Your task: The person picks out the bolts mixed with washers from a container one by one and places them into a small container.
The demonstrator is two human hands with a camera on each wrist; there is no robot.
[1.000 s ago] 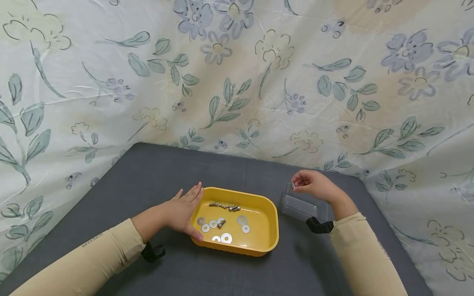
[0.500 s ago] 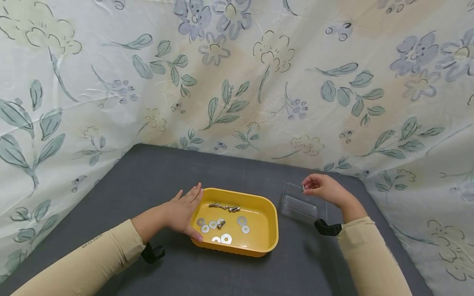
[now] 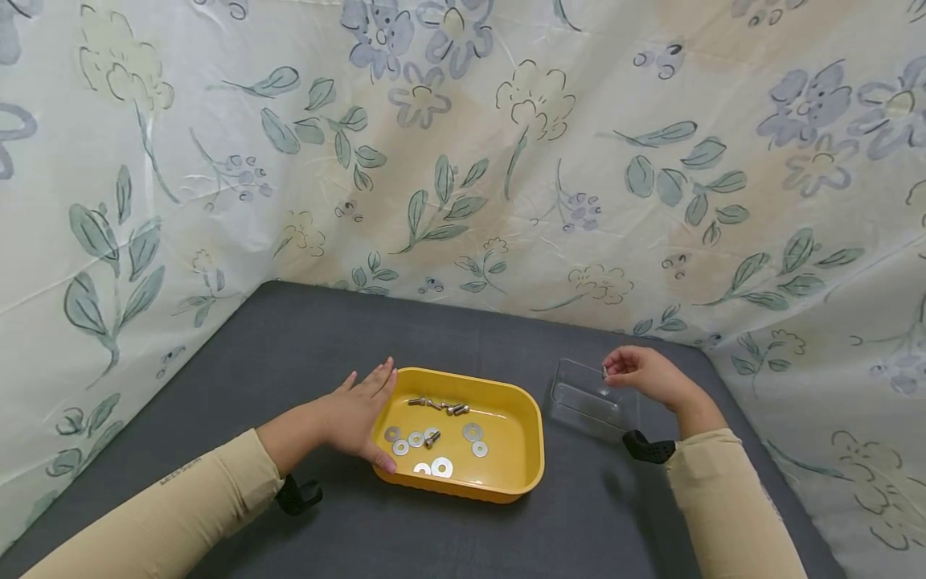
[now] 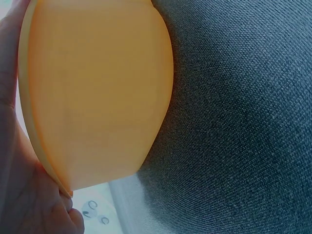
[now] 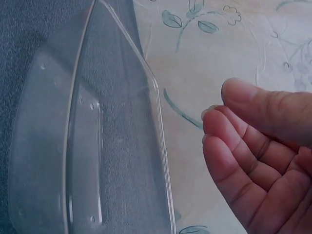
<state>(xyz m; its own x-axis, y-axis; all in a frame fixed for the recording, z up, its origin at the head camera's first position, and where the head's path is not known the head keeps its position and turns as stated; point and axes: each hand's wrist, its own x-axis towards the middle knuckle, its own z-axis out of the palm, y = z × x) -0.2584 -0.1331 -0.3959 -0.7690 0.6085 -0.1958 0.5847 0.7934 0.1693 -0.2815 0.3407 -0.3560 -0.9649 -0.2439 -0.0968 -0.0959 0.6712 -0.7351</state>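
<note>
The yellow tray (image 3: 514, 450) sits on the grey table (image 3: 347, 322). Taking its far side as 12 o'clock, several metal screws (image 3: 458, 408) lie along the wall between 11 and 12. One lone screw (image 3: 432, 439) rests left of the middle, towards 9, close among the washers (image 3: 442, 466). These lie flat and scattered: a cluster from 9 to 10, a pair just right of the middle towards 3, and others at 7.

The left hand (image 3: 362, 410) is spread along the tray's rim at 9 o'clock, its thumb at the 7 to 8 o'clock corner.

Just beside the tray, at its 2 to 3 o'clock, stands a clear plastic box (image 3: 579, 414); its contents cannot be made out. At the box's 1 to 2 o'clock, the right hand (image 3: 644, 375) pinches a small metallic piece (image 3: 604, 372), too small to identify, the fingertips apart from the box's rim.
</note>
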